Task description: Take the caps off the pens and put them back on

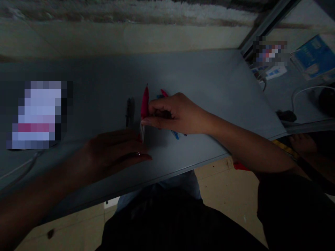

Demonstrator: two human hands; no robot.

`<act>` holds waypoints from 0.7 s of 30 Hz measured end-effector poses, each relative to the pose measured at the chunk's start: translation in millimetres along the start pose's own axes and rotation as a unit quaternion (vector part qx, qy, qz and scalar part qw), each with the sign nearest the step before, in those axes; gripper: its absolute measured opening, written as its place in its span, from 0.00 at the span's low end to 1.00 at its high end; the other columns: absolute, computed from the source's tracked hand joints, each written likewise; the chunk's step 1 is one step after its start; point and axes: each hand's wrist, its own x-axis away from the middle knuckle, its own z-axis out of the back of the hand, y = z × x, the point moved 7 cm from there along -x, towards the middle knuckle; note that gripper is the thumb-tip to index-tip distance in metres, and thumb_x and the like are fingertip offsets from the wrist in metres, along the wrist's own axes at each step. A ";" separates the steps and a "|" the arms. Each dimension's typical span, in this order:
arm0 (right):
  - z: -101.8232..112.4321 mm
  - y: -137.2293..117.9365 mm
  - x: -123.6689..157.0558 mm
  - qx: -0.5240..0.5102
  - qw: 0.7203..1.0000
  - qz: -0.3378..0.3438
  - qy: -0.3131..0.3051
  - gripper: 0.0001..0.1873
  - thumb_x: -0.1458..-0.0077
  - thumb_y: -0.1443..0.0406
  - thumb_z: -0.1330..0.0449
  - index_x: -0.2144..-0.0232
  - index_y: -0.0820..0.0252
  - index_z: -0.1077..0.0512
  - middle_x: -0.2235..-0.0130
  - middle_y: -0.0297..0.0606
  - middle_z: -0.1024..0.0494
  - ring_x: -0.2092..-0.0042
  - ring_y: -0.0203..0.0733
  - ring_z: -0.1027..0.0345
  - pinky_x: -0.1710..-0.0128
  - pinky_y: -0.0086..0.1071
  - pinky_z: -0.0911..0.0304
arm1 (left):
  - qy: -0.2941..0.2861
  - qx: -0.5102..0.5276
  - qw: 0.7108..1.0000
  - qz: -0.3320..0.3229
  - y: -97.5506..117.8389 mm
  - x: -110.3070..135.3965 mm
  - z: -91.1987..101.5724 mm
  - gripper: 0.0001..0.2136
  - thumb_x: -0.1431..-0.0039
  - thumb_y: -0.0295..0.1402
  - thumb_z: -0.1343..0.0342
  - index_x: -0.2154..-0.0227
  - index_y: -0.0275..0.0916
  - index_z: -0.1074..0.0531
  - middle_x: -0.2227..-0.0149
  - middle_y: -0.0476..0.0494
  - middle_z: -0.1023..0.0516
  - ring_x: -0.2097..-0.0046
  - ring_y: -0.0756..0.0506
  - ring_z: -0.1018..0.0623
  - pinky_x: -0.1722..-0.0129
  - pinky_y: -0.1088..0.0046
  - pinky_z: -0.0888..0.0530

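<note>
Dark top (167, 223) closest. R hand (180, 113) pinches pink pen (144, 104) btwn thumb & fingers; L hand (112, 148) at its lower end, can't tell if gripping.

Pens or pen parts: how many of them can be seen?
At least 4: pink piece in the right hand; black pen left of it; blue pen and second pink piece, partly behind that hand, which may hide more.

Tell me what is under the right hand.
A red tip shows past the far edge of the right hand, a blue end past the near edge. Whatever lies between is covered.
</note>
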 end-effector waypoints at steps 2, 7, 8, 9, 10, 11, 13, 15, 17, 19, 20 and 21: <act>0.1 1.7 0.1 0.001 1.000 -0.005 0.000 0.25 0.21 0.48 0.39 0.64 0.60 0.29 0.72 0.24 0.35 0.68 0.31 0.42 0.64 0.30 0.50 | 0.001 -0.003 1.000 0.001 -0.8 1.3 -1.0 0.12 0.15 0.44 0.43 0.53 0.46 0.20 0.58 0.53 0.15 0.60 0.51 0.12 0.61 0.77 0.13; -0.5 1.4 0.4 -0.001 1.000 0.009 -0.002 0.23 0.20 0.50 0.39 0.65 0.60 0.29 0.71 0.25 0.34 0.68 0.31 0.42 0.63 0.30 0.49 | -0.003 0.020 1.000 -0.003 -2.5 1.3 -3.4 0.13 0.15 0.46 0.44 0.51 0.45 0.20 0.57 0.52 0.16 0.59 0.52 0.13 0.62 0.78 0.14; -0.8 0.7 0.4 -0.001 1.000 0.013 -0.002 0.22 0.20 0.52 0.39 0.65 0.60 0.30 0.71 0.25 0.34 0.68 0.31 0.41 0.63 0.30 0.49 | -0.004 0.023 1.000 -0.005 -2.1 0.4 -3.4 0.12 0.15 0.45 0.44 0.52 0.45 0.21 0.59 0.52 0.16 0.60 0.52 0.13 0.62 0.78 0.15; -1.2 0.0 0.4 0.001 1.000 0.015 -0.002 0.21 0.20 0.54 0.38 0.65 0.60 0.30 0.71 0.24 0.34 0.67 0.31 0.41 0.62 0.30 0.48 | -0.004 0.025 1.000 -0.007 -1.9 -0.6 -3.2 0.12 0.14 0.44 0.44 0.53 0.45 0.21 0.59 0.53 0.17 0.61 0.52 0.13 0.62 0.78 0.15; -1.5 -0.7 0.5 0.003 1.000 0.017 -0.001 0.20 0.20 0.55 0.38 0.65 0.60 0.30 0.71 0.24 0.35 0.67 0.31 0.42 0.62 0.29 0.48 | -0.004 0.030 1.000 -0.008 -1.5 -1.5 -2.9 0.11 0.15 0.43 0.43 0.53 0.45 0.20 0.60 0.54 0.17 0.61 0.52 0.14 0.63 0.78 0.16; -1.8 -1.1 0.5 0.006 1.000 0.016 0.001 0.20 0.20 0.56 0.38 0.65 0.60 0.31 0.71 0.24 0.35 0.67 0.31 0.41 0.61 0.29 0.48 | -0.003 0.037 0.999 -0.006 -1.5 -2.2 -2.5 0.10 0.15 0.42 0.42 0.54 0.46 0.20 0.61 0.54 0.17 0.62 0.52 0.14 0.63 0.78 0.16; -2.4 -1.6 0.6 0.006 1.000 0.013 0.004 0.19 0.20 0.58 0.38 0.65 0.60 0.31 0.71 0.24 0.35 0.66 0.31 0.41 0.61 0.29 0.47 | -0.005 0.050 0.999 -0.001 -2.0 -2.4 -1.9 0.08 0.16 0.41 0.40 0.53 0.46 0.19 0.61 0.54 0.16 0.62 0.51 0.14 0.63 0.77 0.16; -3.2 -2.1 0.9 0.002 1.000 0.012 0.002 0.19 0.19 0.56 0.38 0.65 0.60 0.30 0.70 0.24 0.35 0.66 0.30 0.42 0.61 0.29 0.47 | -0.011 0.053 0.999 0.006 -3.3 -0.9 -2.1 0.06 0.17 0.39 0.38 0.53 0.46 0.19 0.61 0.53 0.15 0.63 0.51 0.14 0.63 0.77 0.16; -3.0 -3.0 1.4 -0.002 1.000 0.018 0.003 0.21 0.19 0.54 0.39 0.65 0.60 0.30 0.71 0.24 0.35 0.67 0.30 0.42 0.62 0.30 0.48 | -0.013 0.053 0.998 0.009 -4.5 1.4 -2.2 0.04 0.19 0.38 0.36 0.53 0.47 0.19 0.60 0.52 0.15 0.62 0.50 0.14 0.63 0.76 0.15; -2.3 -3.1 1.9 -0.001 1.000 0.020 0.005 0.21 0.19 0.55 0.39 0.64 0.61 0.29 0.71 0.24 0.35 0.67 0.30 0.41 0.62 0.30 0.48 | -0.008 0.059 0.998 0.011 -5.3 3.0 -1.8 0.03 0.21 0.37 0.33 0.50 0.49 0.18 0.59 0.52 0.14 0.61 0.49 0.13 0.63 0.75 0.15; -2.2 -2.7 2.0 0.000 1.000 0.018 0.004 0.20 0.19 0.56 0.39 0.64 0.61 0.29 0.70 0.24 0.35 0.67 0.30 0.41 0.62 0.29 0.48 | -0.006 0.061 0.998 0.012 -5.6 3.2 -2.0 0.04 0.22 0.37 0.33 0.49 0.49 0.18 0.58 0.52 0.14 0.61 0.48 0.13 0.63 0.74 0.14; -2.2 -2.1 2.0 0.002 1.000 0.015 0.003 0.19 0.19 0.57 0.38 0.64 0.60 0.30 0.70 0.24 0.34 0.67 0.30 0.41 0.62 0.29 0.48 | -0.006 0.061 0.998 0.013 -5.6 3.0 -2.3 0.05 0.22 0.38 0.33 0.48 0.49 0.18 0.58 0.51 0.14 0.60 0.48 0.13 0.63 0.74 0.14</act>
